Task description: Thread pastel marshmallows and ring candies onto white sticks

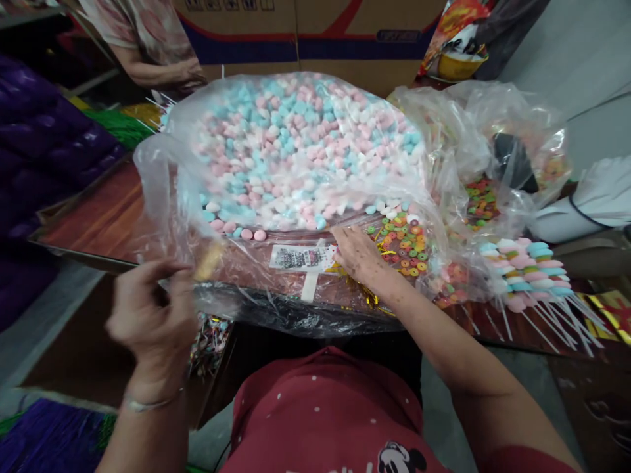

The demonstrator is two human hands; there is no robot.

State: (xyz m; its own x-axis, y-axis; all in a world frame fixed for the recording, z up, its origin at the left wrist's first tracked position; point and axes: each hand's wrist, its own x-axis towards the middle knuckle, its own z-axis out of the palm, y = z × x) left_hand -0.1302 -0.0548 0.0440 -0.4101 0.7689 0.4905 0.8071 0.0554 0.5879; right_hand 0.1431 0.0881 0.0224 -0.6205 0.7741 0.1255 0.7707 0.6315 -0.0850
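My left hand (152,312) is raised over the front left edge of the table, fingers curled toward the thumb and slightly blurred. Whatever it may pinch does not show. Low over the tabletop, my right hand (359,255) has its fingers bent together beside a small printed packet (300,258); its fingertips are partly hidden. Golden twist ties (373,299) lie beneath that wrist. Behind both hands spreads a large clear bag of pink, blue and white candies (290,151). Small ring-shaped candies (407,246) in orange, green and red lie just right of my right hand.
Finished candy skewers (530,272) on white sticks lie at the right. Clear bags (527,138) stand behind them, near a bundle of white sticks (604,197). A large carton (335,39) closes off the back. Another person's arm (152,72) shows at back left. An open box (89,348) sits below.
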